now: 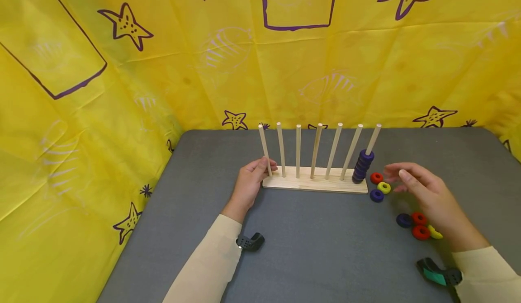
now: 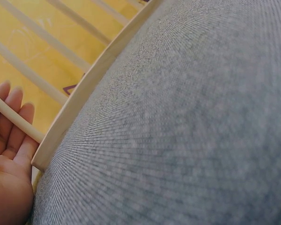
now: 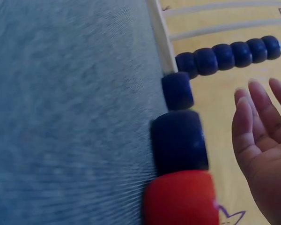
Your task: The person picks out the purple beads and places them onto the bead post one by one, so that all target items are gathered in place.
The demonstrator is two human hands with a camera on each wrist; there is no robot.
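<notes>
A wooden peg rack with a row of upright pegs stands on the grey table. Its rightmost peg carries a stack of dark blue rings, also visible in the right wrist view. My left hand holds the rack's left end, thumb and fingers about the leftmost peg. To the right of the rack my right hand hovers with loosely bent fingers and nothing in it. Near it lie a red ring, a yellow ring and a blue ring.
Closer to the front right lies a second group: a dark blue ring, two red rings, the nearer one in front, and a yellow ring partly beside the right hand. A yellow patterned cloth hangs behind the table.
</notes>
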